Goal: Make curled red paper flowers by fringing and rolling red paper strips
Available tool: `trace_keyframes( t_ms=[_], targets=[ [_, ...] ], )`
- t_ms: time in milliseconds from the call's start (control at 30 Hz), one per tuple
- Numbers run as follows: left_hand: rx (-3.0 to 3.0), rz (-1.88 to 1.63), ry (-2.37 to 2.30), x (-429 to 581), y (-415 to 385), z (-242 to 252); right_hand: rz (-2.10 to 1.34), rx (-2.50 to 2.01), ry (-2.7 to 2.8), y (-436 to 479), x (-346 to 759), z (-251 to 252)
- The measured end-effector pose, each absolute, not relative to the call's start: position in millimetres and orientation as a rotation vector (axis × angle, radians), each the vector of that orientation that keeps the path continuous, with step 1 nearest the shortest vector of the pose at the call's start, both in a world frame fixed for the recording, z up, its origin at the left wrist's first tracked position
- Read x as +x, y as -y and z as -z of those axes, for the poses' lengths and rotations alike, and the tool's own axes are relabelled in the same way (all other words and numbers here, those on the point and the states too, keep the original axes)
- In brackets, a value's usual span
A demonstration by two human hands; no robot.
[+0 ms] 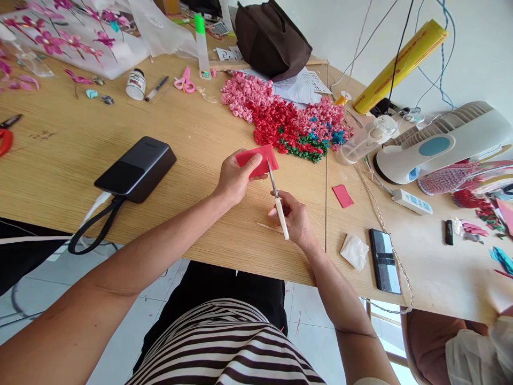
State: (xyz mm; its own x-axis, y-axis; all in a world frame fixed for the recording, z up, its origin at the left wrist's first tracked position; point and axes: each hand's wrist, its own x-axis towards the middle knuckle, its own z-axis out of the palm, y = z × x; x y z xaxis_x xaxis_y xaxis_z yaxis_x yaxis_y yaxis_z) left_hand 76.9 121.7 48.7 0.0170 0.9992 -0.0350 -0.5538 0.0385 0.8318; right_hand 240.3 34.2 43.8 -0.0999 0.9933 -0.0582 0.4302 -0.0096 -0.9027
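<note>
My left hand pinches a red rectangular piece, thin like paper or cloth, with the thumb on top and the fingers beneath. Narrow slits show along its right edge. My right hand is closed on white-handled scissors, seen nearly edge-on. Their metal blades reach the slit edge of the red piece. Below, a thin pale stick lies on the table beside my right hand. A second red piece lies flat farther right.
A black power bank with cables stands on the left of the wooden table. Pink, red and green petal bundles lie ahead. To the right are a phone, folded tissue, white fan and a seated person.
</note>
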Motion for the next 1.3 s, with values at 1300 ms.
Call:
trace_keyframes(
  t_ms=[1300],
  targets=[
    [0.811, -1.340, -0.822, 80.1, -113.3, -48.5, -1.074, -1.494, 1.571, -35.2, 244.0, -38.5]
  ],
)
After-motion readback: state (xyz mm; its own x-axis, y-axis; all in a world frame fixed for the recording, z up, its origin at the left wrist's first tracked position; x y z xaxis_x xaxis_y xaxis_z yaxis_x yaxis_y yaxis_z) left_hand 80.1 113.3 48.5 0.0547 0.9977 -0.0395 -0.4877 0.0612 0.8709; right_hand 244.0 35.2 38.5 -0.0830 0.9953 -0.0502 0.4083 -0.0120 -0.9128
